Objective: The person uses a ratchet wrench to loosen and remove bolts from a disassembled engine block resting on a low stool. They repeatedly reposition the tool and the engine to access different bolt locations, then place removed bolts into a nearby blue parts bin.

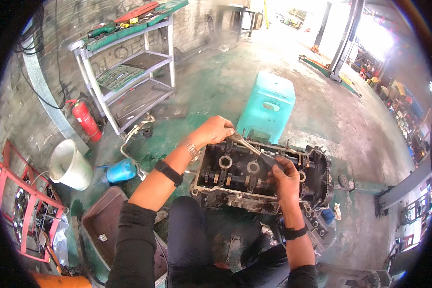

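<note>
In front of my knees lies an engine cylinder head, its top uncovered so that the camshafts and round plug wells show. Above it I hold a ratchet wrench with a metal shank and a dark handle, slanting down to the right. My left hand is closed round the wrench's head end, which the fingers partly cover. The dark handle end is gripped in my right hand, over the right part of the engine. Whether a socket is fitted, I cannot tell.
Beyond the engine stands a turquoise plastic stool. To the left are a tool cart, a red fire extinguisher, a white bucket, a blue canister and a grey-brown tray. A lift post rises at the far right.
</note>
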Available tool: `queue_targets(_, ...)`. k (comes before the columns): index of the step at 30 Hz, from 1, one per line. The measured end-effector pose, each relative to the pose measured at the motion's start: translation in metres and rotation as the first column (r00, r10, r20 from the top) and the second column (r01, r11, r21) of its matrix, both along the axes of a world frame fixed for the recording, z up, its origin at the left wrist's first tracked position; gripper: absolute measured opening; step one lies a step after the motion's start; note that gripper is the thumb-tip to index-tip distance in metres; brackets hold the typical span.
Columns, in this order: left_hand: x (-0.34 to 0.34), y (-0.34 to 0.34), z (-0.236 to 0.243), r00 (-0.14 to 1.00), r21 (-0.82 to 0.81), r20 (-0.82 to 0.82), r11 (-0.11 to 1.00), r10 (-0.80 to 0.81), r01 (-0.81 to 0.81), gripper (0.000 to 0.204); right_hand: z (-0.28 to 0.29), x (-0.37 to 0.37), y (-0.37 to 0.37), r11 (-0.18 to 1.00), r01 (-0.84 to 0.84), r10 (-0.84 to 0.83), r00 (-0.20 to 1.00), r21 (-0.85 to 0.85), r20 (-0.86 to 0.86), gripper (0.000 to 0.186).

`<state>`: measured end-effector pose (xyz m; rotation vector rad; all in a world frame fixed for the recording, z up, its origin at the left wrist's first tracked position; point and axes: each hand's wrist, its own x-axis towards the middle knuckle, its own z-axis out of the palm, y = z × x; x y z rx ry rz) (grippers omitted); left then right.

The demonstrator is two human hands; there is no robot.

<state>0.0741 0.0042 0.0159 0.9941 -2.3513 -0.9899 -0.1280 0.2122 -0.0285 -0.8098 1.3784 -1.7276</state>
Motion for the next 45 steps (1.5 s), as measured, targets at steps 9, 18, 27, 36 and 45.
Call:
queue_targets(9, 0.001, 0.011, -0.002, 0.998, -0.138, -0.02, 0.989, 0.056, -0.058, 0.032, 0.031, -0.048, -0.064, 0.996, 0.006, -0.001, 0.999, 0.094, -0.049, 0.037)
queue_targets(18, -0.003, 0.024, -0.01, 0.976, -0.144, -0.103, 0.968, 0.191, -0.205, 0.037, 0.068, -0.032, -0.207, 0.903, 0.004, 0.276, 0.761, 0.43, -0.587, 0.034)
queue_targets(27, 0.032, 0.029, -0.04, 0.969, -0.013, -0.19, 0.987, 0.155, -0.161, 0.035, 0.081, 0.103, -0.273, 0.817, -0.337, 0.409, -0.233, 0.468, -0.882, 0.045)
queue_targets(36, 0.155, 0.03, -0.1, 0.916, 0.454, -0.095, 0.836, 0.389, -0.308, 0.024, 0.052, 0.161, -0.146, 0.596, -0.604, 0.033, -0.64, 0.529, -0.768, 0.026)
queue_targets(45, 0.127, 0.01, -0.072, 0.93, 0.241, -0.209, 0.938, 0.302, -0.251, 0.028, 0.032, 0.062, -0.009, 0.803, -0.529, 0.096, -0.339, 0.274, -0.936, 0.03)
